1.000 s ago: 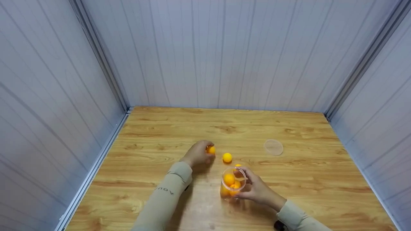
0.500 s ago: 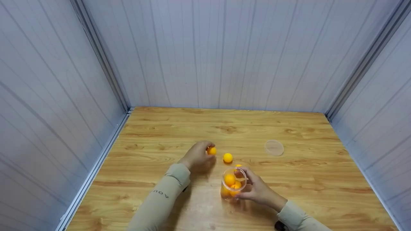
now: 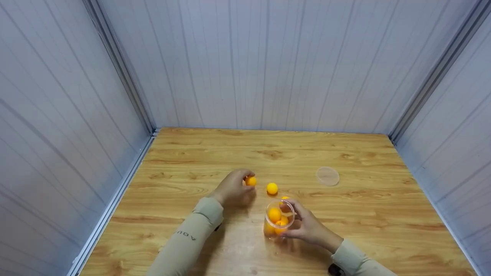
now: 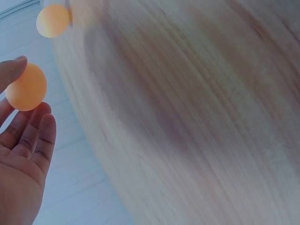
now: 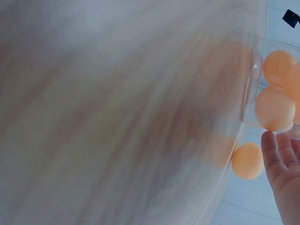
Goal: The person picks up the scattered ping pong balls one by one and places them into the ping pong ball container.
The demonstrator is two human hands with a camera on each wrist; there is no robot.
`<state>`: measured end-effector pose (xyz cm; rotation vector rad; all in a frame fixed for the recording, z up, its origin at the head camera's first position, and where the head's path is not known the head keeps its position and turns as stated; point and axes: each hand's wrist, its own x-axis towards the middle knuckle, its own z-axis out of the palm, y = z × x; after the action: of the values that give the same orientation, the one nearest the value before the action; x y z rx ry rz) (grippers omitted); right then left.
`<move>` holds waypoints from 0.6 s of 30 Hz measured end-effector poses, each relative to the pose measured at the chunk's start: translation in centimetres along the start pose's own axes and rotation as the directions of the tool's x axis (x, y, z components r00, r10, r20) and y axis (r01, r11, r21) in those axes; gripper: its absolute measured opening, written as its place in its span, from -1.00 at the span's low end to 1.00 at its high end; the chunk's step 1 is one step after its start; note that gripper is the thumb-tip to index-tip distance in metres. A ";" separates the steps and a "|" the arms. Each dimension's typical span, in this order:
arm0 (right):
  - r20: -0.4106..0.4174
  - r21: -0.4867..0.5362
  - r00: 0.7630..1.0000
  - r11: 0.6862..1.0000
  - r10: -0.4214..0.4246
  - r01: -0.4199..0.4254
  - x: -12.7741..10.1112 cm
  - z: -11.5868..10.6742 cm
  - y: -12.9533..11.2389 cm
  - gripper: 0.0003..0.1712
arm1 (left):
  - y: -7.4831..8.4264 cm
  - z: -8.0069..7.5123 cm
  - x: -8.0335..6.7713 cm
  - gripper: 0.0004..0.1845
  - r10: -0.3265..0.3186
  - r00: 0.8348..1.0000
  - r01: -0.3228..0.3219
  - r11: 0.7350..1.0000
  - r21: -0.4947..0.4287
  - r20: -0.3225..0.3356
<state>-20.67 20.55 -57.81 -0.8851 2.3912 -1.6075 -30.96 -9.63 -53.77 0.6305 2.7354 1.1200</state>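
A small orange ball [image 3: 251,181] sits pinched at the fingertips of the left hand [image 3: 232,188], thumb on one side and fingers on the other, just above the table [image 3: 184,214]; the left wrist view shows the same ball [image 4: 26,87] held between thumb tip and loosely spread fingers. A second orange ball [image 3: 272,188] lies loose on the table just to the right of it, apart from the hand. Nearer the person stands a clear plastic cup [image 3: 279,220], upright, with several orange balls inside, and the right hand [image 3: 307,226] curls round its right side, gripping it. Another ball [image 3: 284,198] shows just behind the cup's rim. A clear round lid [image 3: 327,176] lies flat on the table, well apart to the right. The table is light wood with visible grain, boxed in on three sides by pale grey panelled walls [image 3: 268,65].
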 end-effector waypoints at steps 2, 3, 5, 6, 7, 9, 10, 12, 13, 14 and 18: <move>0.001 -0.006 1.000 1.000 0.001 -0.001 0.0 0.0 -0.1 -0.02 | 0.0 0.0 -0.1 -0.56 0.012 1.000 -0.012 1.000 -0.004 -0.002; 0.003 -0.011 1.000 1.000 0.002 -0.002 0.0 0.0 -0.1 -0.01 | -0.1 0.0 -0.1 -0.56 0.023 1.000 -0.023 1.000 -0.010 -0.004; 0.006 -0.018 1.000 1.000 0.007 -0.007 0.0 0.0 -0.2 0.00 | -0.2 0.0 -0.2 -0.57 0.049 0.999 -0.049 0.999 -0.017 -0.008; 0.007 -0.020 1.000 1.000 0.009 -0.009 0.0 0.0 -0.2 0.00 | -0.3 0.0 -0.1 -0.57 0.061 0.998 -0.061 0.998 -0.021 -0.009; 0.009 -0.025 1.000 1.000 0.011 -0.011 0.0 0.0 -0.2 0.00 | -0.3 0.0 -0.1 -0.57 0.069 0.998 -0.069 0.997 -0.026 -0.010; 0.011 -0.028 1.000 0.999 0.017 -0.017 0.0 -0.1 -0.2 -0.01 | -0.4 0.0 -0.1 -0.58 0.083 0.997 -0.083 0.996 -0.029 -0.012; 0.013 -0.023 1.000 0.999 0.023 -0.022 0.0 -0.1 -0.2 -0.02 | -0.4 0.0 -0.2 -0.58 0.084 0.996 -0.085 0.996 -0.027 -0.012; 0.018 -0.014 0.999 0.999 0.032 -0.032 0.0 -0.1 -0.2 -0.03 | -0.3 0.0 -0.2 -0.57 0.084 0.996 -0.085 0.996 -0.025 -0.014; 0.020 -0.008 0.999 0.999 0.036 -0.036 0.0 -0.1 -0.1 -0.03 | -0.3 0.0 -0.3 -0.57 0.082 0.997 -0.082 0.996 -0.024 -0.014; 0.023 -0.003 0.999 0.999 0.039 -0.039 0.1 -0.2 0.0 -0.03 | -0.2 -0.1 -0.3 -0.56 0.079 0.997 -0.080 0.997 -0.024 -0.014; 0.030 0.012 0.998 0.999 0.047 -0.047 0.1 -0.2 0.1 -0.04 | 0.0 -0.1 -0.5 -0.55 0.076 0.997 -0.076 0.997 -0.023 -0.011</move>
<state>-20.84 20.68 -57.85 -0.8378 2.3603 -1.5797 -30.55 -9.93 -53.75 0.7337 2.7237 1.1721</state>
